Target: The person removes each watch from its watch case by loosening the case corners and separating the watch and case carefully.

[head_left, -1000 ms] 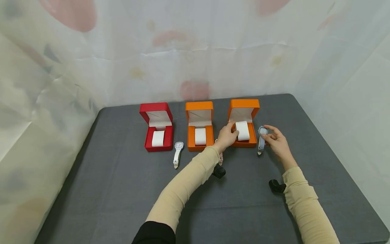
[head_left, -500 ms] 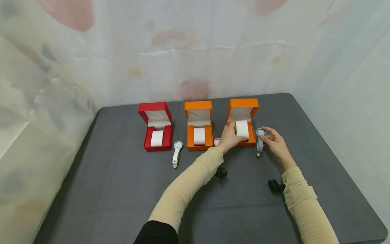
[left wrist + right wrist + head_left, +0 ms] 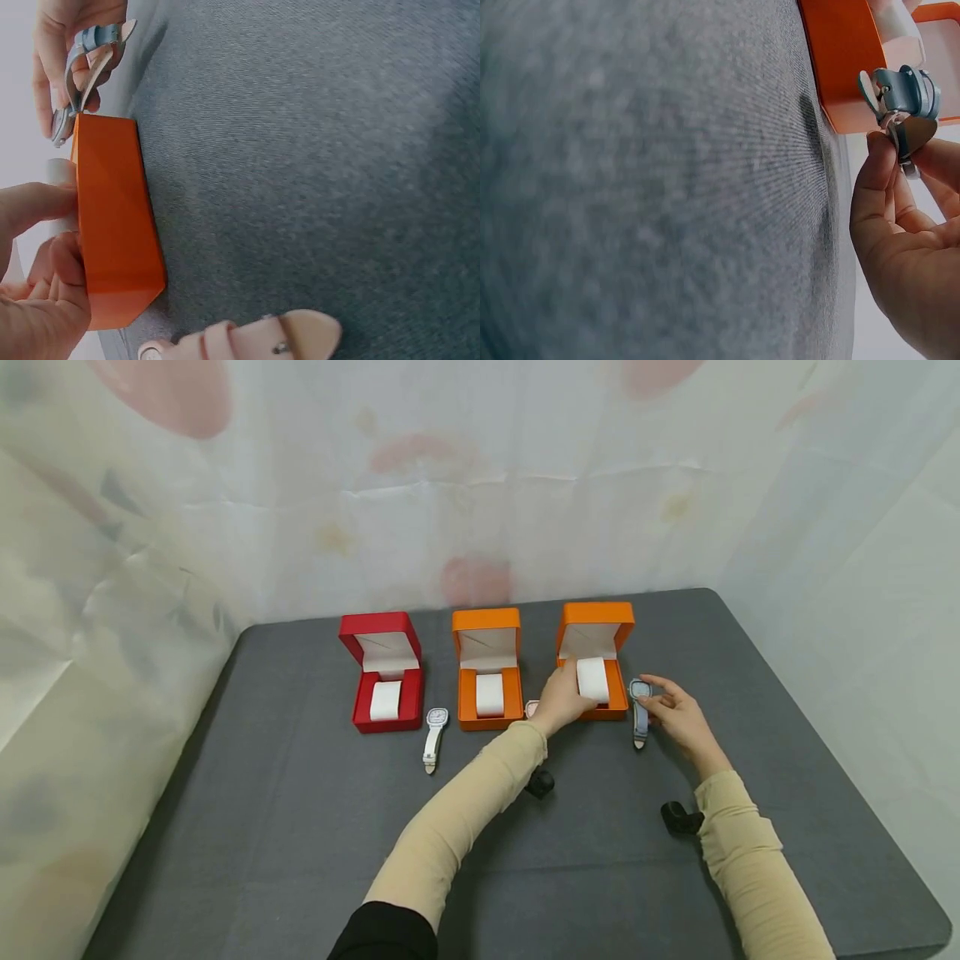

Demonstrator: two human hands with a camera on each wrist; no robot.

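Three open watch boxes stand in a row on the grey table (image 3: 300, 827). My left hand (image 3: 572, 691) grips the white pillow (image 3: 594, 679) in the right orange box (image 3: 596, 625); in the left wrist view its fingers (image 3: 41, 206) lie against the pillow (image 3: 60, 174) and the box wall (image 3: 116, 225). Just right of that box, my right hand (image 3: 654, 699) pinches a light blue watch (image 3: 639, 714) by its face end, the strap tip low by the table. The right wrist view shows the watch (image 3: 904, 101) held at my fingertips (image 3: 877, 161), beside the box (image 3: 840, 60).
A red box (image 3: 382, 681) and a middle orange box (image 3: 489, 670) each hold a white pillow. A white watch (image 3: 435, 739) lies between them. A pink watch (image 3: 247, 341) lies by my left wrist, mostly hidden in the head view. Draped sheets close the back and sides.
My left hand has closed further round the white pillow. My right hand and the blue watch have shifted slightly towards the orange box.
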